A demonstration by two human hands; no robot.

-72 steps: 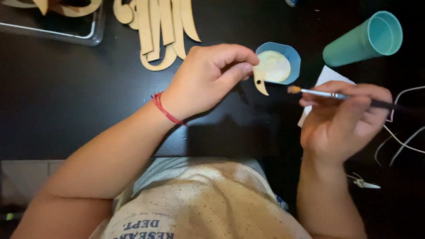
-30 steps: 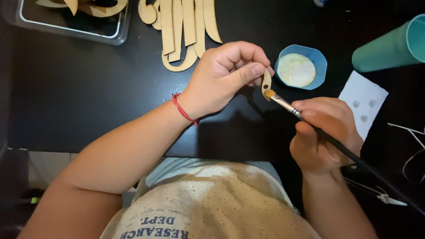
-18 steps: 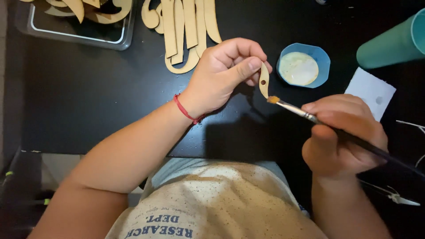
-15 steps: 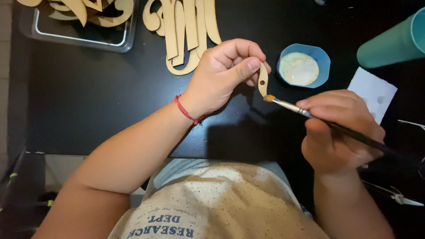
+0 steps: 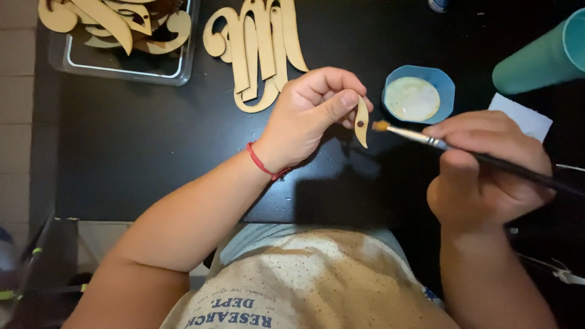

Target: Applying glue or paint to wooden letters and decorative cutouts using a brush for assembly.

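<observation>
My left hand pinches a small curved wooden piece with a dark hole in it, held upright above the black table. My right hand grips a thin dark-handled paintbrush. The brush's orange-tinted tip points left and sits just to the right of the wooden piece, very close to its edge. A red string bracelet circles my left wrist.
A blue dish of pale cream paint stands just behind the brush. A teal cup lies at the far right beside white paper. Large flat wooden cutouts lie behind my left hand, and a clear tray with more cutouts is at the back left.
The brush went from beside the paint dish to the small wooden piece, touched its lower edge, and now its tip sits slightly off the piece. My left hand kept holding the piece.
</observation>
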